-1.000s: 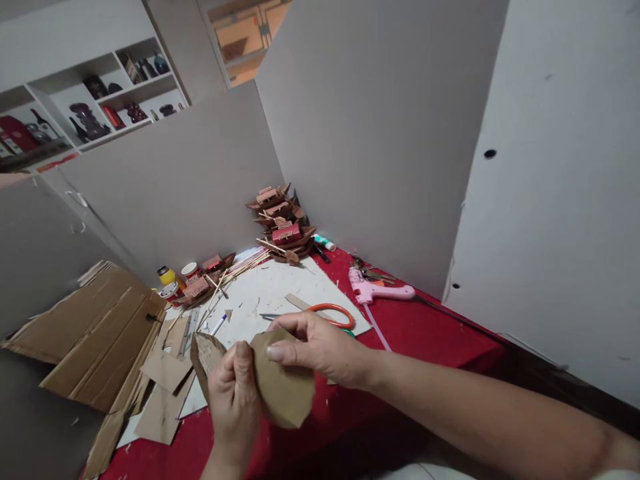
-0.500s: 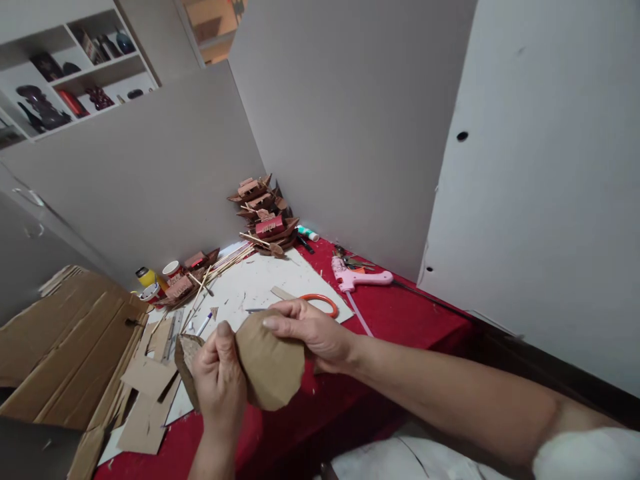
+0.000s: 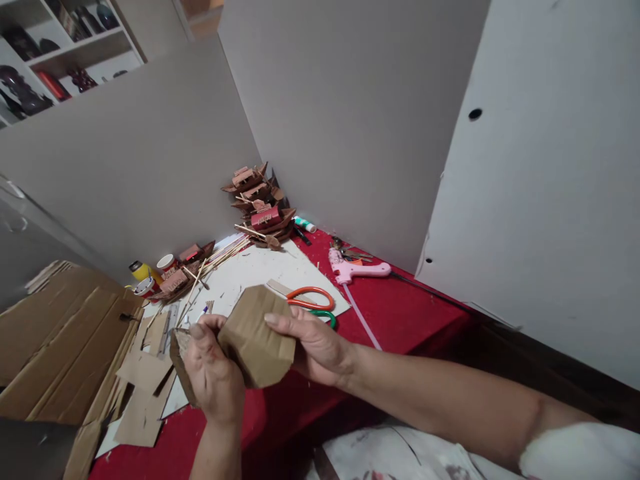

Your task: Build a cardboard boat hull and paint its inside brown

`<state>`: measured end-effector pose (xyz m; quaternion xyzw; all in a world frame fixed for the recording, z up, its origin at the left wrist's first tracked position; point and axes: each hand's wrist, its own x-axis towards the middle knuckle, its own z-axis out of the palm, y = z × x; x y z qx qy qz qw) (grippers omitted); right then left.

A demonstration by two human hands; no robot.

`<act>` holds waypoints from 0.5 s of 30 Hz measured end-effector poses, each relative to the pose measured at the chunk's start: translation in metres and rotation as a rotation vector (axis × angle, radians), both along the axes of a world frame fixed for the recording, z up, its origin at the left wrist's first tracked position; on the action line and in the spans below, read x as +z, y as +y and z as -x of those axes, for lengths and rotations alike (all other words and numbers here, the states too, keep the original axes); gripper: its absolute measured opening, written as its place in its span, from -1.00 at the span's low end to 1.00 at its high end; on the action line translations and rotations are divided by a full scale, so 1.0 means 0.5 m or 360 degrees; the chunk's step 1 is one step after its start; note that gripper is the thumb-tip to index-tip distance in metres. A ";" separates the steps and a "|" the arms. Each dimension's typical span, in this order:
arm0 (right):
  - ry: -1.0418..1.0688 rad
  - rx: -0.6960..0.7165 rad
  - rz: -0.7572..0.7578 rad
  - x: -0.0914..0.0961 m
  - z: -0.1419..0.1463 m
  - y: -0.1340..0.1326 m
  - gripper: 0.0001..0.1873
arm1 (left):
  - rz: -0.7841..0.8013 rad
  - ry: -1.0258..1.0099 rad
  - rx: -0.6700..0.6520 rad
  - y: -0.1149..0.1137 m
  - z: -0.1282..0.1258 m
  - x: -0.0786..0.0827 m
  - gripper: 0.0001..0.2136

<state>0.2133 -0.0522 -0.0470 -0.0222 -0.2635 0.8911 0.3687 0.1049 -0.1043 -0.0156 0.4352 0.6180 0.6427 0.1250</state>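
Both my hands hold a folded brown cardboard piece [image 3: 255,333] above the near edge of the red table [image 3: 400,320]. My right hand [image 3: 315,343] grips its right side, thumb lying across the front panel. My left hand [image 3: 210,370] is curled round the left part, a narrower flap [image 3: 179,350] that sticks out behind the fingers. The front panel has several straight cut edges and tilts toward me.
Orange-handled scissors [image 3: 310,298] lie on a white sheet [image 3: 260,270] just beyond my hands. A pink glue gun [image 3: 357,268], stacked cardboard boat models [image 3: 260,207], paint pots [image 3: 145,277], thin sticks and flat cardboard sheets [image 3: 60,340] surround them. Grey partitions wall in the table.
The cardboard panel has turned upward and tilted more toward me in both hands. The view has shifted slightly left and down.
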 end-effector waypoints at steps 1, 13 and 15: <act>-0.0053 -0.0103 -0.0016 0.004 -0.005 0.004 -0.58 | 0.0025 -0.0008 0.0006 0.003 0.000 0.003 -0.59; -0.0006 -0.0066 -0.0303 -0.014 -0.014 -0.018 -0.51 | -0.0200 -0.0024 0.0125 0.005 -0.021 -0.023 -0.61; 0.0096 0.0185 -0.0165 -0.022 -0.008 -0.018 -0.46 | -0.0208 -0.0327 -0.0030 0.005 -0.028 -0.020 -0.58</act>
